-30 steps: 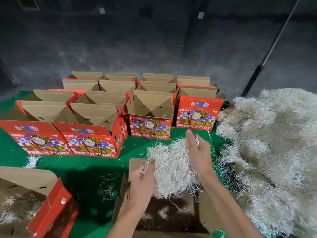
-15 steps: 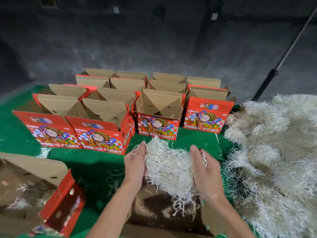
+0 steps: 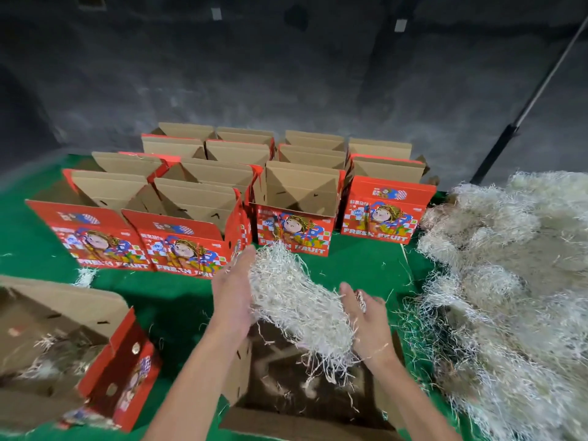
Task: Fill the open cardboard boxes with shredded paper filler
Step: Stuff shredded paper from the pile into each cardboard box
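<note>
I watch two hands carry a clump of filler point(image 3: 296, 300) above an open box point(image 3: 305, 377) at the near edge of a green table point(image 3: 178, 300). The left hand point(image 3: 234, 292) presses flat against the clump's left side, fingers straight. The right hand point(image 3: 366, 319) cups its right end from below, palm up and fingers relaxed, a few strands caught at the fingertips. Neither is clenched; the clump sits squeezed between them.

The clump's long axis runs from far left to near right, its lower right end trailing strands into the box mouth. The box lies directly below and a little nearer to me than the clump, so I judge the coming move to be a short drop straight down, with both hands about equally close. Its brown floor shows only scattered shreds, so it looks barely filled.

To the right, touching the table edge, lies a big heap point(image 3: 509, 281) of the same shredded paper, nearest the right hand. At left, a second box point(image 3: 63, 351), tilted, holds a thin layer of shreds. Further back stand rows of red fruit boxes point(image 3: 191, 224), flaps up, which look unfilled from here. Loose strands litter the green cover. Behind them rises a dark grey wall point(image 3: 286, 74), with a slanted pole point(image 3: 525, 100) at right.
</note>
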Demonstrator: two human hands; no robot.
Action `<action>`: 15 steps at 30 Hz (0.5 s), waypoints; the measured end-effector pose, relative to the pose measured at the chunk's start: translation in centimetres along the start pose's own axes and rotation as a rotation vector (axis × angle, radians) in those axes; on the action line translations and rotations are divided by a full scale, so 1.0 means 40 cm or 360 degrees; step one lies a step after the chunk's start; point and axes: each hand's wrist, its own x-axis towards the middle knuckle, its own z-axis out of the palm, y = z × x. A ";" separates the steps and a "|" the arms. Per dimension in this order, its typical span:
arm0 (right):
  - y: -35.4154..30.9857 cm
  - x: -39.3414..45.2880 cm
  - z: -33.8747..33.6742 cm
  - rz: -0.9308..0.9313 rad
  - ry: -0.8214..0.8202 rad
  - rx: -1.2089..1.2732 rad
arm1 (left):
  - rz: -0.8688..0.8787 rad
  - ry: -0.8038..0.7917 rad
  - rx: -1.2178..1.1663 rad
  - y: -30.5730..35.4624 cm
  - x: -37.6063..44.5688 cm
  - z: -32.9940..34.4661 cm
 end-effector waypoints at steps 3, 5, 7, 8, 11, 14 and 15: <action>-0.035 -0.042 -0.010 -0.0026 -0.0145 0.0029 | -0.0047 0.0129 -0.0063 0.007 0.027 0.000; -0.065 -0.068 -0.032 0.0175 -0.0234 0.0084 | -0.0076 0.0198 0.0030 -0.008 0.043 -0.003; -0.096 -0.064 -0.060 0.0345 -0.0218 0.0168 | -0.0092 0.0191 0.0179 -0.029 0.046 -0.003; -0.104 -0.043 -0.078 0.0363 -0.0158 0.0205 | -0.0089 0.0166 0.0278 -0.043 0.043 -0.007; -0.110 0.056 -0.126 0.0327 0.0082 0.0302 | 0.0014 -0.0027 0.0610 -0.085 0.007 -0.032; -0.107 0.128 -0.133 0.0299 0.0244 0.0323 | 0.0012 -0.0227 0.0647 -0.095 -0.038 -0.048; -0.098 0.137 -0.124 0.0292 0.0256 0.0300 | -0.0026 -0.0229 0.0541 -0.083 -0.046 -0.045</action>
